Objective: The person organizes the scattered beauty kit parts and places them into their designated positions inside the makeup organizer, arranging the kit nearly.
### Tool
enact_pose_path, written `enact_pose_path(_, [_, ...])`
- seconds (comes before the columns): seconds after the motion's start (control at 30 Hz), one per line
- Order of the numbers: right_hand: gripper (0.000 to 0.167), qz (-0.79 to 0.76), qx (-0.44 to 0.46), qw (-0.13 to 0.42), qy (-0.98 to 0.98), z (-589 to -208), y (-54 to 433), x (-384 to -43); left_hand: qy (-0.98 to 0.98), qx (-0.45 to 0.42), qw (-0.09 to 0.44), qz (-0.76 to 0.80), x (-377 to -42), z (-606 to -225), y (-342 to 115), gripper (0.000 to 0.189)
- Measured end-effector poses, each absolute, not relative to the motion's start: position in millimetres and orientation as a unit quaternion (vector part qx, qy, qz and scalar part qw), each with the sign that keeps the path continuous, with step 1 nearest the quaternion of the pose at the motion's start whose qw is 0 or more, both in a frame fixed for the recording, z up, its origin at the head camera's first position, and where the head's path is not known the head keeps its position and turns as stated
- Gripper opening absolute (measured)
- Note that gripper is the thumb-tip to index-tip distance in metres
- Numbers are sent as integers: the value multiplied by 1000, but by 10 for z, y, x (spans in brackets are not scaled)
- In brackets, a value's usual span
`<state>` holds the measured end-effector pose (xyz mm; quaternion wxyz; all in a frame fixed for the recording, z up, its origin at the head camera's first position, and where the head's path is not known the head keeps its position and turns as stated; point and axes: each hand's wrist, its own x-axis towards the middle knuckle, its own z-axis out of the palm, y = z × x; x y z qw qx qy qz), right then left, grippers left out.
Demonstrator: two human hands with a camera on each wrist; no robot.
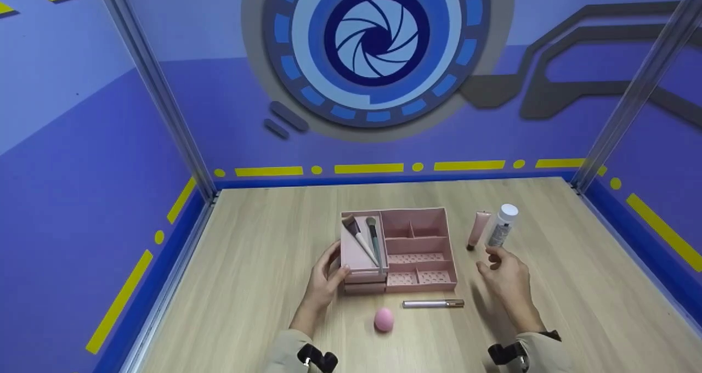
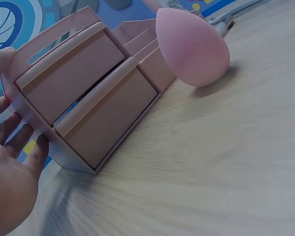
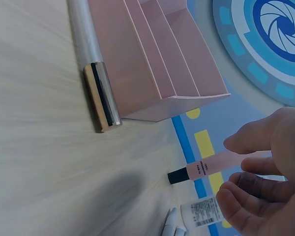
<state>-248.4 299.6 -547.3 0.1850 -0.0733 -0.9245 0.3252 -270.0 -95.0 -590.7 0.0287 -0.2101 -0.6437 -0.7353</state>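
Note:
A pink desk organizer [image 1: 419, 245] with several compartments and two small drawers stands mid-table. My left hand [image 1: 324, 283] holds its left side, the thumb at the front edge and the fingers along the side wall [image 2: 39, 129]. Two makeup brushes [image 1: 364, 240] lie on its left top. My right hand [image 1: 507, 277] hovers right of the organizer with loosely bent fingers, holding nothing. Just beyond it are a pink squeeze tube [image 1: 479, 229] with a dark cap and a white-capped bottle [image 1: 502, 226]. The right fingers partly cover both in the right wrist view.
A pink egg-shaped makeup sponge [image 1: 384, 320] sits in front of the organizer. Along its front right lies a slim silvery tube [image 1: 430, 304] with a coppery end. Pale slender tips [image 3: 171, 223] show near the bottle. Blue panels [image 1: 351, 148] enclose the table's back and sides.

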Motion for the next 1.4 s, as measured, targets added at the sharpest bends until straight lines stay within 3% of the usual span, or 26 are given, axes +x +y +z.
enact_pose_path(1.4, [39,301,-104,144,-937,-5623,3245,-2357,-648,-209,38,-732,-2698,-5913,-940,63])
